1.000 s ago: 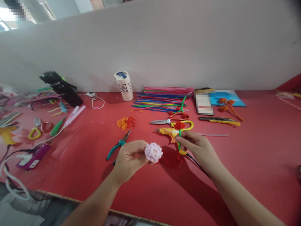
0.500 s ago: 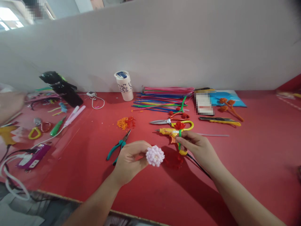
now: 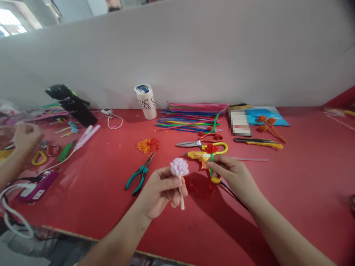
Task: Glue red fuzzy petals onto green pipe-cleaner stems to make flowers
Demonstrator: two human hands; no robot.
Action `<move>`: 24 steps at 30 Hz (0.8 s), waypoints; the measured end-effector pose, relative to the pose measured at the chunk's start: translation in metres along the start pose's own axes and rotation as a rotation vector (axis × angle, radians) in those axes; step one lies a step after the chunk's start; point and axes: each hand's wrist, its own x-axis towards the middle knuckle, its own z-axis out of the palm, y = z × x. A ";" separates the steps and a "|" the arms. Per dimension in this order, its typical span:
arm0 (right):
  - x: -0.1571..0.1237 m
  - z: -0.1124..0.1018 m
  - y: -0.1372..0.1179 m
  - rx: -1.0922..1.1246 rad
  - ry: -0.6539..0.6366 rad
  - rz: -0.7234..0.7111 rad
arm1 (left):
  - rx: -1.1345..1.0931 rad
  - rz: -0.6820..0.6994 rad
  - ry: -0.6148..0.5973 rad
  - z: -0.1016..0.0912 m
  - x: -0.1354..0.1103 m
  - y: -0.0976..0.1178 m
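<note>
Lilac fuzzy-petalled flower [image 3: 179,167] has tipped upright vs prev frame, pale stem [image 3: 182,202] now showing. From afar I've L hand [image 3: 161,190] clamped on that stem, above the red tabletop [image 3: 172,232]; R hand [image 3: 232,168] pinches green stem [image 3: 212,157] of spiky red fuzzy flower [image 3: 211,148], nr yellow plastic glue gun [image 3: 195,155]. I'd grip stems only, lightly, petals uncrushed. R hand's unmoved; co-worker's hand [image 3: 27,136] further in.

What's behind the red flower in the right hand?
Behind the red flower: the yellow handle of the scissors; behind its green stem: the glue gun. Hidden: part of that handle, covered by the flower, and part of the gun, covered by the right hand.
</note>
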 end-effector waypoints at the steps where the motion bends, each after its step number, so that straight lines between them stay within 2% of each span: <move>1: 0.000 0.000 0.000 -0.003 -0.003 0.002 | -0.021 -0.023 0.002 -0.001 0.000 -0.001; 7: 0.000 0.000 0.001 -0.007 0.004 -0.003 | -0.059 -0.085 0.008 -0.004 0.000 -0.003; 17: 0.000 0.001 -0.001 -0.004 0.012 -0.002 | -0.038 0.002 -0.047 -0.001 0.000 -0.002; 21: 0.001 0.001 0.000 0.002 0.012 -0.005 | 0.111 0.050 0.037 0.000 -0.001 -0.001; 24: 0.001 0.000 0.002 -0.006 0.005 -0.016 | 0.319 0.165 0.108 -0.001 -0.002 0.000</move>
